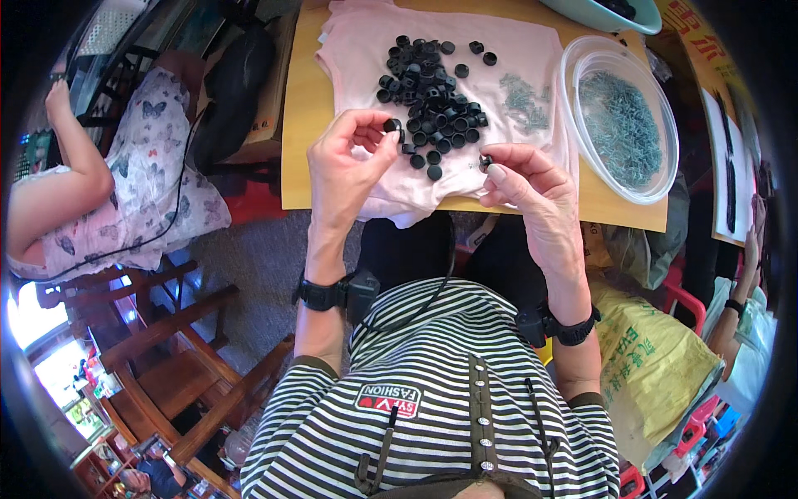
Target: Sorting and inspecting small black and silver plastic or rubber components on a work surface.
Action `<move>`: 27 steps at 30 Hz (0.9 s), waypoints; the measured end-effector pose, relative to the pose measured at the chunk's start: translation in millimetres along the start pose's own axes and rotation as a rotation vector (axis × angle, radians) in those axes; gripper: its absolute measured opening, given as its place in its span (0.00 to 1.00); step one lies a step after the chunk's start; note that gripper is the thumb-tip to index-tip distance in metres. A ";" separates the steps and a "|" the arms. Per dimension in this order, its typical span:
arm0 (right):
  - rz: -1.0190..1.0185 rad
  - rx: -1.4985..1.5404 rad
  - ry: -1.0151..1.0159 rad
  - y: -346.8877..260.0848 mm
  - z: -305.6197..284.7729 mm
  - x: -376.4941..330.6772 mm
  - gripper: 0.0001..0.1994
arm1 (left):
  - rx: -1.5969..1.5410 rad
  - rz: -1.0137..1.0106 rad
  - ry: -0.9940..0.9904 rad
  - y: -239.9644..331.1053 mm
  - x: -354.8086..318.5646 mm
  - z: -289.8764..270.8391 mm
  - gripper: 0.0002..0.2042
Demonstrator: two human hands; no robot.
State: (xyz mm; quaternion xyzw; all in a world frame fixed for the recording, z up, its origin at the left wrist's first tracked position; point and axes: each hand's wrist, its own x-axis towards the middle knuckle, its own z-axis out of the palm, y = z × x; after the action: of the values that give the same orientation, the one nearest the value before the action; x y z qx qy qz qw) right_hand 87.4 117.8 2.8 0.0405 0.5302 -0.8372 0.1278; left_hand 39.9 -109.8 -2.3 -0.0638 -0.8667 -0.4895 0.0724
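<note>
Between thumb and fingers of my left hand (353, 162) is a small round black plastic cap (392, 125). My right hand (532, 187) pinches a small dark piece (485, 163), too small to name surely. Both hands are raised over the near edge of a pale pink cloth (366, 50), apart from each other. A heap of black caps (428, 91) lies on the cloth just beyond them, with a few loose ones around it. To the right of the heap is a small scatter of thin silvery screws (524, 104).
A round clear plastic tub (570, 125) full of similar screws (623, 125) stands on the wooden table (307, 158) at right. A pale blue basin (582, 12) with black pieces is at the far edge. Other people's arms (91, 179) show at both sides. Wooden chairs (174, 382) stand lower left.
</note>
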 end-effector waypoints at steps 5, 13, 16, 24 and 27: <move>-0.051 0.178 0.020 -7.8 4.5 -5.7 0.13 | -0.679 -0.063 -0.086 26.4 -15.0 17.7 0.12; -0.129 0.391 0.037 -8.6 -12.9 -18.4 0.13 | -0.949 -0.026 -0.243 65.1 -20.8 53.8 0.12; -0.161 0.389 0.067 -10.7 -13.4 -22.2 0.13 | -0.971 -0.037 -0.278 69.7 -22.2 59.5 0.12; -0.304 0.191 0.164 -23.2 -2.6 -32.0 0.12 | -1.107 -0.134 -0.322 65.6 -23.7 63.6 0.12; -0.466 -0.166 0.258 -27.2 3.3 -34.4 0.10 | -1.219 -0.150 -0.339 60.6 -24.9 64.2 0.13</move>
State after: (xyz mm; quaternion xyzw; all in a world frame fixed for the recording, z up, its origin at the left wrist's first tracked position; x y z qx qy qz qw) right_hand 113.8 131.7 35.1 0.0132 0.6039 -0.7856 -0.1339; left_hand 71.3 -24.6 11.1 -0.1093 -0.4339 -0.8817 -0.1495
